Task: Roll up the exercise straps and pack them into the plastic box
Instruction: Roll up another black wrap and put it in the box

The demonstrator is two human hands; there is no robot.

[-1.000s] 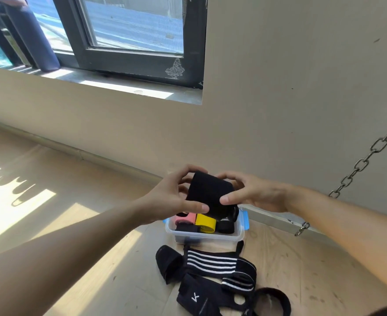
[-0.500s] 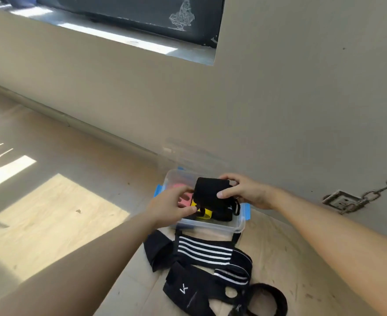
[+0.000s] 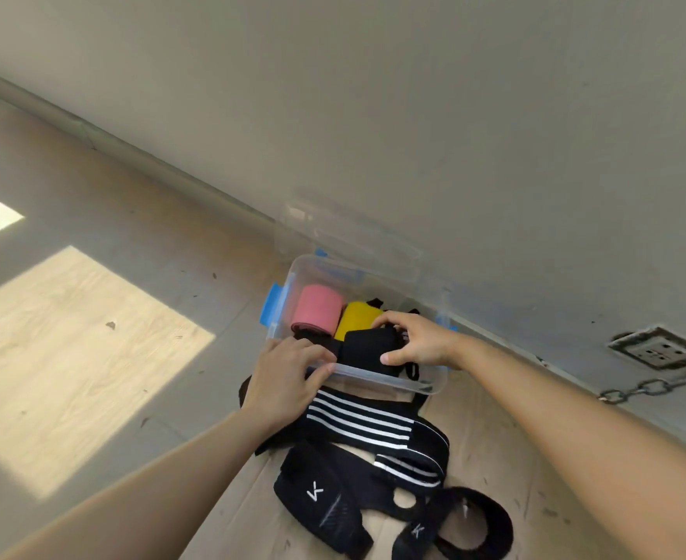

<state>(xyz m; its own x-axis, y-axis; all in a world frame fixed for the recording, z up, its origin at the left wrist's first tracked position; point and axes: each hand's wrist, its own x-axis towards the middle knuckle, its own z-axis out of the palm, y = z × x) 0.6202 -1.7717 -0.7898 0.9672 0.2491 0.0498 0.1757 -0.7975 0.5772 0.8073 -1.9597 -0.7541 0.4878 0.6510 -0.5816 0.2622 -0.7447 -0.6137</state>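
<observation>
The right hand [image 3: 418, 345] pinched the black roll [image 3: 367, 351] between its fingers inside the plastic box [image 3: 398, 383], whose rim the left hand [image 3: 282, 377] gripped.

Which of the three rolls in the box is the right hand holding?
The black roll by the near wall of the plastic box: the right hand grips it. The pink roll and yellow roll lie farther back.

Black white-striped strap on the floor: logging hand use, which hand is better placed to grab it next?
Probably left: the left hand only grips the clear plastic box's near rim, next to the black white-striped strap, while the right hand's fingers hold the black rolled strap inside the box.
</observation>
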